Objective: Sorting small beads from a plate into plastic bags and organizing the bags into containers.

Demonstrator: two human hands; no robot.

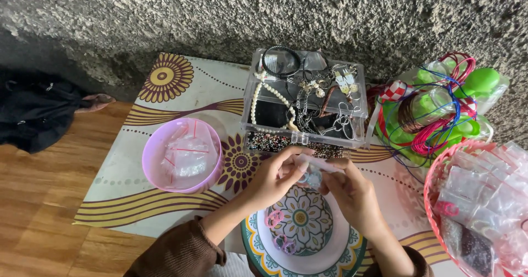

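My left hand [273, 178] and my right hand [352, 194] meet above a patterned round plate [330, 249], both pinching a small clear plastic bag [313, 169] with something small and pale inside. On the plate lie two small pink rings [274, 218] and a purple ring [287, 246]. Just beyond my hands stands a clear plastic box [357, 139] holding bead strands, chains and bracelets.
A pink bowl [157, 172] with small clear bags sits at the left on a patterned mat [165, 90]. A red basket [434, 200] of small bags is at the right. Behind it lie green plastic items wound with coloured wire [440, 117]. Rough wall behind; dark cloth [33, 112] on the wooden floor.
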